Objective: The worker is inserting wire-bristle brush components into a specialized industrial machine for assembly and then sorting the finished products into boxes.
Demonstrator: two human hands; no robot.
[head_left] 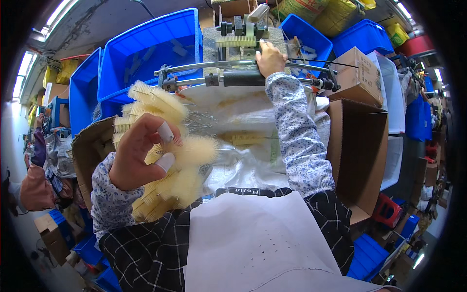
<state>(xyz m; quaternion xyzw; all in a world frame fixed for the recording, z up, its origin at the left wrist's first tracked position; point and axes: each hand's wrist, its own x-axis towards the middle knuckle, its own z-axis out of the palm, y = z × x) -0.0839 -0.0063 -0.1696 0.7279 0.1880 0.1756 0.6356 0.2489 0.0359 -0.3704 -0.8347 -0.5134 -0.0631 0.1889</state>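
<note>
My left hand hovers over a pile of cream bristle brushes, white covers on its thumb and index finger. Those two fingers are spread in a C, with nothing visible gripped between them. Ahead, my right hand reaches over the rails of a bench machine. Its curled fingers are at the right end of a cream twisted-wire brush lying across the machine, and seem to pinch its wire stem. The fingertips' undersides are hidden. Wire stems of piled brushes point toward the middle.
Blue bins stand left of the machine, another blue bin on its right. An open cardboard box is beside my right arm. White plastic sheeting covers the surface before me. At far left, another person's sleeve shows.
</note>
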